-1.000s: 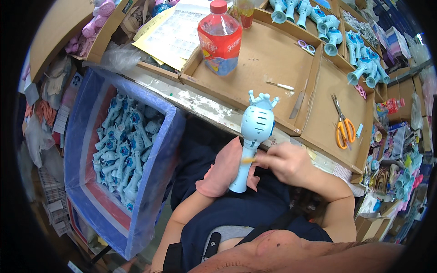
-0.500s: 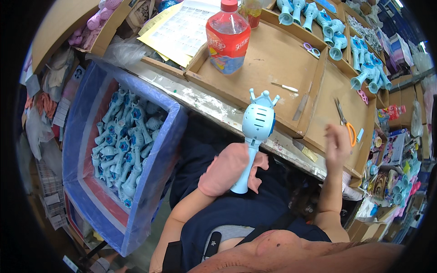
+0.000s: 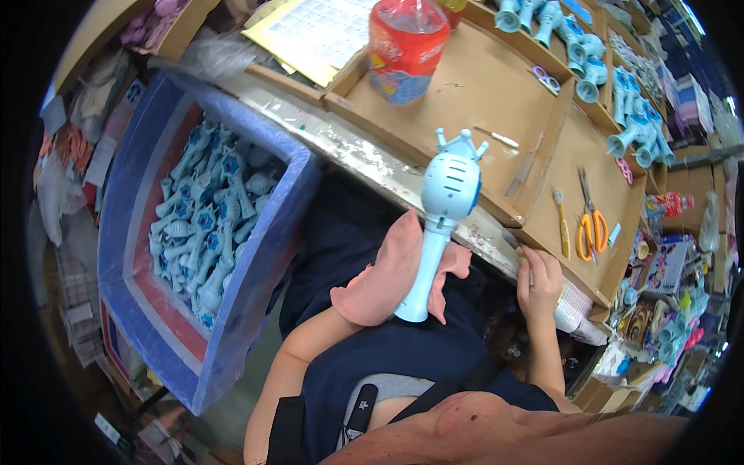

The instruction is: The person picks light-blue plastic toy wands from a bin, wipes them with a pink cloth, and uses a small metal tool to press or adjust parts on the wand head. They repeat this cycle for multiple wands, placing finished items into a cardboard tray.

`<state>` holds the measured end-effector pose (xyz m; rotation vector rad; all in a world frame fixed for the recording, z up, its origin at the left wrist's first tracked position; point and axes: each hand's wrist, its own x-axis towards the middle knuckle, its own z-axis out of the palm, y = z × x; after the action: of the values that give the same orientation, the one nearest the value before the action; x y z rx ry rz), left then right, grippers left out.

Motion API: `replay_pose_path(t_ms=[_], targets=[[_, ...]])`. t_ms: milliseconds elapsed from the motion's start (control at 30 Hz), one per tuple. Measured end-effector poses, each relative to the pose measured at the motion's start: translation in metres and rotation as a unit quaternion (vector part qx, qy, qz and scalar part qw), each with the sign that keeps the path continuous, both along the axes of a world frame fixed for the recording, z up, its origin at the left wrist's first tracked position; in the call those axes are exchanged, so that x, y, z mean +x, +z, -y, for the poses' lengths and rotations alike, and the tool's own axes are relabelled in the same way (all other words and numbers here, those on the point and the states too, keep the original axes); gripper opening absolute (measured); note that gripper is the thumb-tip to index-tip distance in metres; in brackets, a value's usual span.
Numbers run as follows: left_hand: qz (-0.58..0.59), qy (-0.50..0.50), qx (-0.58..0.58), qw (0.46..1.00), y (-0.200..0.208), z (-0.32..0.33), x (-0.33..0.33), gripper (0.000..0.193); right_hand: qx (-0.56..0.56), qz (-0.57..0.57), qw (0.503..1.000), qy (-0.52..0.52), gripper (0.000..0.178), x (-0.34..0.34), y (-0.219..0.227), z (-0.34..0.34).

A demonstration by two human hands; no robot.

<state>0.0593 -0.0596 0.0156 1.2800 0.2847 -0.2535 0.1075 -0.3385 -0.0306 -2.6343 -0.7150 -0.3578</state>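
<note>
My left hand (image 3: pixel 380 275), covered by a pink cloth (image 3: pixel 389 271), is closed round the handle of a light blue toy wand (image 3: pixel 448 186). The wand stands nearly upright, its crown-topped round head uppermost, with dark slots on the face and a darker blue piece at the side. Loose pink cloth hangs to the right of the handle. My right hand (image 3: pixel 540 285) rests at the front edge of the worktable (image 3: pixel 372 167), its fingers curled down over a small thin item. That item is mostly hidden under the fingers, so its kind does not show.
Left of my lap, a blue plastic-lined bin (image 3: pixel 267 225) holds several blue wands (image 3: pixel 205 225). Cardboard trays (image 3: pixel 465 77) carry a red-labelled bottle (image 3: pixel 407 54), a white-handled tool (image 3: pixel 504 141), orange-handled scissors (image 3: pixel 590 225) and a yellow-handled tool (image 3: pixel 562 221). More wand parts (image 3: pixel 643 132) stand far right.
My right hand has come down and left from above the tray to the table edge, and its fingers have curled. The left hand still holds the wand. The whole view has shifted slightly.
</note>
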Motion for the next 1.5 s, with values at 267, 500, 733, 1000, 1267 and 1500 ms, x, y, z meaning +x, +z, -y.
replay_pose_path(t_ms=[267, 500, 733, 1000, 1267, 1500], targets=[[-0.028, 0.012, -0.201, 0.979, -0.005, -0.006, -0.001, 0.04, -0.033, 0.055, 0.995, 0.076, 0.035, -0.019, -0.027, 0.035], [-0.015, -0.012, -0.161, 0.987, 0.002, -0.007, 0.001, 0.025, 0.352, -0.136, 0.926, -0.019, 0.018, -0.02, -0.009, -0.014], [0.203, 0.002, 0.125, 0.971, -0.015, -0.002, 0.01, 0.026, 0.158, 0.012, 0.961, 0.225, 0.023, 0.008, 0.04, -0.092], [0.044, 0.03, -0.204, 0.978, -0.018, 0.009, 0.004, 0.028, 0.124, 0.035, 0.965, 0.23, 0.021, 0.015, 0.045, -0.091], [0.018, -0.013, -0.217, 0.976, -0.016, -0.001, 0.002, 0.025, 0.165, 0.029, 0.972, 0.167, 0.02, 0.017, 0.03, -0.076], [0.154, -0.049, 0.304, 0.939, 0.003, -0.015, -0.007, 0.018, 0.542, -0.24, 0.803, 0.068, 0.014, 0.028, 0.02, -0.067]])
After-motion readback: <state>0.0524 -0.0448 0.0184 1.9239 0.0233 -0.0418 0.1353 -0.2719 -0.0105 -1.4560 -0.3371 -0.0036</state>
